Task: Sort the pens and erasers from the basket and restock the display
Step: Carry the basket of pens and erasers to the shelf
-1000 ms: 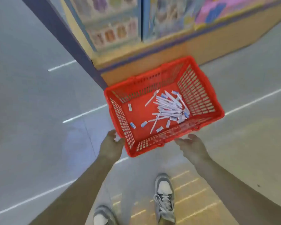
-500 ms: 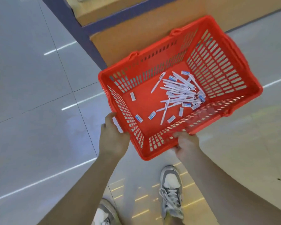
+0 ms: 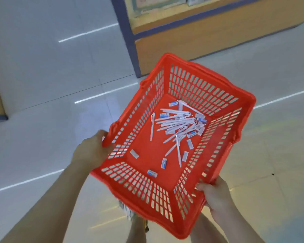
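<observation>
The person holds the red basket [image 3: 142, 188] above the floor, left hand [image 3: 91, 151] gripping its left rim, right hand [image 3: 216, 195] gripping the near right corner, probably to carry the loose pens [image 3: 177, 121] and erasers [image 3: 164, 163] inside to the far display [image 3: 200, 32]

A red slotted basket [image 3: 147, 142] is held tilted. White pens [image 3: 175, 122] are piled inside it. Small erasers [image 3: 164, 163] are scattered around them.
</observation>
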Demonstrator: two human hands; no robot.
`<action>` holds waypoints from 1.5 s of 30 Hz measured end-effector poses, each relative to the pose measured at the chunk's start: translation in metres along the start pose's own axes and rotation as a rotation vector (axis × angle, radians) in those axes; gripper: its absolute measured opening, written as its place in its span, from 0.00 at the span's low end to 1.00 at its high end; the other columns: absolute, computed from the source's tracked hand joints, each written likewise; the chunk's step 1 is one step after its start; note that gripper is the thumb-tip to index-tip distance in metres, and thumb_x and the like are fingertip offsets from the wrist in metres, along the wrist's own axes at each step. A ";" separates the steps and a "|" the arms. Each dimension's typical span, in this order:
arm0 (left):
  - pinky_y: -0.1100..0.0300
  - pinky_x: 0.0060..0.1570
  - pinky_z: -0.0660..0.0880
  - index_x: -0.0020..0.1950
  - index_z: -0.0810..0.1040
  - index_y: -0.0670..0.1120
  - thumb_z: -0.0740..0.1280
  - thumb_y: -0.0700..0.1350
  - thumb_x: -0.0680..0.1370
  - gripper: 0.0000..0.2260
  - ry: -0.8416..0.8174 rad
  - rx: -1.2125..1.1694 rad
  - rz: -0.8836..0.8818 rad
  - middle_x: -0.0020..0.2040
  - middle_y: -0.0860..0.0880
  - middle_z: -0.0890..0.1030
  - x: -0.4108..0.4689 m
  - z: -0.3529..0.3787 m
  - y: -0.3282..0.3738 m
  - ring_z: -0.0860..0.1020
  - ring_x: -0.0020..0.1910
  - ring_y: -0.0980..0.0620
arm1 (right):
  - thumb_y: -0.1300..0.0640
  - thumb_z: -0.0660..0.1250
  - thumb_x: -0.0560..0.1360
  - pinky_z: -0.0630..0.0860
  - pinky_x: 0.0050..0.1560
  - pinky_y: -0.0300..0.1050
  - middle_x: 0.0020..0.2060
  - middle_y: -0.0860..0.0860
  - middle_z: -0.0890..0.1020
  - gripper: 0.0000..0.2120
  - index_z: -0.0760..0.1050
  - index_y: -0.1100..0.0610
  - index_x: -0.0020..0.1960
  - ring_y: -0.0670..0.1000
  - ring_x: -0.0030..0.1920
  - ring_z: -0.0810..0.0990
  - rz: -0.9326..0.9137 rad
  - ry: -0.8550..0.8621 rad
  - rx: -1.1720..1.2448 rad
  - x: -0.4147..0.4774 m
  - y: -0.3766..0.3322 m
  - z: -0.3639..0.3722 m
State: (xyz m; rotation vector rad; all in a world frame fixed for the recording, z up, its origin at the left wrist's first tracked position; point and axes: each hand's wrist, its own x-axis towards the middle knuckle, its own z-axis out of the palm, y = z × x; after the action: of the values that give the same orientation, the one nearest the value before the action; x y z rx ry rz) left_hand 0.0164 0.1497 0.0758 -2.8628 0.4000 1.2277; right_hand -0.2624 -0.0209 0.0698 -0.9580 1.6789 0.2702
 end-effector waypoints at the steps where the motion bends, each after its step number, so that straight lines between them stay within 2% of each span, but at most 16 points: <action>1: 0.53 0.44 0.72 0.54 0.74 0.50 0.67 0.56 0.74 0.14 -0.027 -0.024 0.000 0.49 0.43 0.82 -0.012 -0.003 -0.019 0.79 0.50 0.39 | 0.71 0.65 0.69 0.79 0.51 0.62 0.43 0.56 0.85 0.14 0.77 0.55 0.48 0.60 0.44 0.83 -0.029 -0.018 -0.062 -0.015 -0.001 0.002; 5: 0.56 0.42 0.72 0.48 0.79 0.48 0.70 0.53 0.73 0.10 -0.010 -0.377 -0.126 0.44 0.42 0.84 -0.080 -0.029 -0.090 0.81 0.46 0.41 | 0.72 0.67 0.66 0.80 0.46 0.53 0.39 0.53 0.85 0.14 0.80 0.56 0.45 0.54 0.40 0.84 -0.222 -0.099 -0.299 -0.082 -0.028 0.021; 7: 0.49 0.45 0.79 0.50 0.79 0.53 0.70 0.57 0.69 0.13 -0.046 -0.618 -0.199 0.44 0.47 0.85 -0.115 -0.043 -0.131 0.83 0.42 0.43 | 0.71 0.68 0.65 0.79 0.45 0.49 0.39 0.50 0.85 0.13 0.80 0.54 0.43 0.51 0.39 0.84 -0.328 -0.161 -0.384 -0.120 -0.051 0.039; 9: 0.43 0.45 0.80 0.51 0.77 0.59 0.67 0.59 0.67 0.14 -0.012 -0.791 -0.251 0.46 0.48 0.85 -0.148 -0.053 -0.173 0.84 0.39 0.45 | 0.65 0.68 0.63 0.79 0.47 0.49 0.39 0.48 0.85 0.12 0.81 0.53 0.43 0.50 0.41 0.83 -0.442 -0.187 -0.468 -0.158 -0.074 0.059; 11: 0.45 0.44 0.80 0.52 0.76 0.58 0.67 0.54 0.72 0.10 0.100 -0.875 -0.275 0.47 0.47 0.84 -0.186 -0.080 -0.187 0.84 0.38 0.46 | 0.62 0.68 0.62 0.79 0.47 0.49 0.39 0.48 0.85 0.12 0.81 0.51 0.44 0.50 0.41 0.83 -0.578 -0.203 -0.508 -0.195 -0.098 0.078; 14: 0.50 0.48 0.79 0.56 0.77 0.50 0.65 0.45 0.78 0.08 0.265 -0.906 -0.286 0.48 0.48 0.84 -0.231 -0.128 -0.205 0.82 0.43 0.48 | 0.68 0.68 0.69 0.79 0.46 0.49 0.38 0.47 0.85 0.13 0.81 0.53 0.48 0.48 0.39 0.83 -0.759 -0.197 -0.494 -0.248 -0.137 0.104; 17: 0.45 0.46 0.80 0.53 0.77 0.52 0.65 0.49 0.76 0.07 0.355 -0.972 -0.312 0.46 0.49 0.84 -0.256 -0.177 -0.221 0.83 0.41 0.46 | 0.64 0.67 0.72 0.79 0.51 0.54 0.41 0.46 0.85 0.13 0.79 0.50 0.52 0.49 0.42 0.83 -0.848 -0.214 -0.468 -0.292 -0.176 0.127; 20: 0.45 0.47 0.79 0.51 0.77 0.49 0.64 0.50 0.75 0.09 0.467 -0.940 -0.296 0.46 0.47 0.84 -0.261 -0.235 -0.227 0.82 0.43 0.43 | 0.62 0.66 0.73 0.77 0.57 0.58 0.48 0.47 0.85 0.17 0.76 0.44 0.56 0.50 0.49 0.83 -0.866 -0.286 -0.455 -0.322 -0.218 0.143; 23: 0.47 0.46 0.78 0.49 0.77 0.48 0.63 0.50 0.74 0.08 0.554 -0.898 -0.244 0.44 0.44 0.84 -0.248 -0.299 -0.220 0.82 0.43 0.41 | 0.66 0.63 0.75 0.76 0.59 0.59 0.51 0.48 0.84 0.21 0.73 0.42 0.57 0.52 0.52 0.82 -0.874 -0.342 -0.418 -0.345 -0.266 0.157; 25: 0.45 0.44 0.79 0.46 0.76 0.48 0.62 0.53 0.71 0.10 0.587 -0.899 -0.222 0.42 0.44 0.84 -0.227 -0.338 -0.214 0.82 0.41 0.41 | 0.65 0.63 0.75 0.76 0.58 0.60 0.50 0.50 0.84 0.18 0.73 0.43 0.56 0.53 0.51 0.83 -0.880 -0.318 -0.410 -0.348 -0.302 0.169; 29: 0.47 0.43 0.78 0.43 0.77 0.47 0.65 0.48 0.75 0.05 0.697 -0.849 -0.148 0.38 0.49 0.83 -0.181 -0.419 -0.197 0.81 0.39 0.45 | 0.61 0.65 0.74 0.78 0.54 0.59 0.45 0.51 0.84 0.10 0.76 0.46 0.48 0.55 0.47 0.83 -0.973 -0.192 -0.380 -0.354 -0.384 0.205; 31: 0.49 0.43 0.78 0.42 0.78 0.46 0.65 0.52 0.76 0.11 0.734 -0.823 -0.129 0.37 0.49 0.83 -0.158 -0.462 -0.189 0.81 0.39 0.46 | 0.61 0.65 0.74 0.78 0.53 0.54 0.44 0.52 0.84 0.08 0.77 0.51 0.50 0.56 0.47 0.83 -1.008 -0.115 -0.390 -0.360 -0.426 0.222; 34: 0.51 0.40 0.77 0.40 0.78 0.44 0.60 0.61 0.77 0.21 0.764 -0.782 -0.105 0.36 0.46 0.82 -0.120 -0.523 -0.185 0.81 0.39 0.44 | 0.48 0.63 0.69 0.79 0.47 0.62 0.42 0.53 0.84 0.10 0.75 0.46 0.49 0.59 0.45 0.83 -1.006 -0.098 -0.357 -0.365 -0.490 0.253; 38: 0.56 0.34 0.65 0.34 0.72 0.43 0.55 0.56 0.81 0.22 0.805 -0.720 -0.088 0.29 0.49 0.75 -0.075 -0.598 -0.179 0.76 0.35 0.43 | 0.45 0.61 0.65 0.80 0.41 0.64 0.37 0.53 0.83 0.08 0.76 0.45 0.40 0.58 0.40 0.83 -1.007 -0.150 -0.282 -0.372 -0.573 0.297; 42: 0.53 0.33 0.64 0.31 0.67 0.41 0.54 0.54 0.81 0.24 0.797 -0.709 -0.130 0.28 0.47 0.71 -0.014 -0.671 -0.184 0.75 0.37 0.37 | 0.37 0.60 0.65 0.78 0.41 0.62 0.35 0.63 0.81 0.24 0.76 0.59 0.40 0.55 0.34 0.78 -0.961 -0.224 -0.172 -0.395 -0.661 0.349; 45: 0.54 0.30 0.63 0.30 0.67 0.42 0.55 0.54 0.81 0.23 0.789 -0.719 -0.117 0.27 0.47 0.72 0.038 -0.732 -0.191 0.74 0.32 0.43 | 0.40 0.61 0.69 0.79 0.42 0.61 0.36 0.61 0.83 0.23 0.77 0.61 0.41 0.56 0.36 0.81 -0.982 -0.214 -0.163 -0.400 -0.725 0.391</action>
State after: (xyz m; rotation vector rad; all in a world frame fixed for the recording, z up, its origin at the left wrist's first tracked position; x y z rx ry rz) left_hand 0.6076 0.2518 0.5376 -3.8158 -0.3062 0.1509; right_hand 0.5428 -0.0648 0.5032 -1.6846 0.8507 -0.1541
